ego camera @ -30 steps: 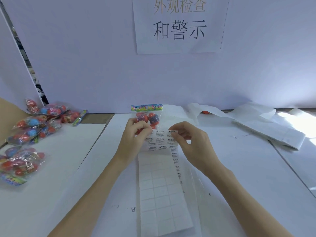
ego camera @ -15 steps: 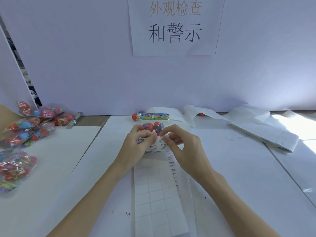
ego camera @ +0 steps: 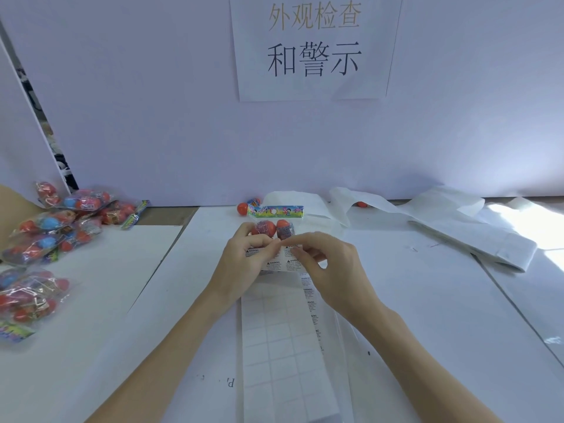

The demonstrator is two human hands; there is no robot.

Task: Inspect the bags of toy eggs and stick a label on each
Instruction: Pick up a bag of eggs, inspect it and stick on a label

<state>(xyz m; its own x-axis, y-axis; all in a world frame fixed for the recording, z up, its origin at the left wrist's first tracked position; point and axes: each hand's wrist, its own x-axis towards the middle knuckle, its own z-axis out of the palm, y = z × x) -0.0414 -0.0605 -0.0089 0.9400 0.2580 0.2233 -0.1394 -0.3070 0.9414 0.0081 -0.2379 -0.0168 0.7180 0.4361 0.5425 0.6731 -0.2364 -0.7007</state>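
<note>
Your left hand and right hand are both pinching the top of the label sheet, fingertips meeting, just in front of the bag of eggs lying on the table.

Both hands meet over the label sheet — left hand and right hand pinching its printed top edge. One bag of toy eggs lies just beyond — further bags heaped far left.
</note>
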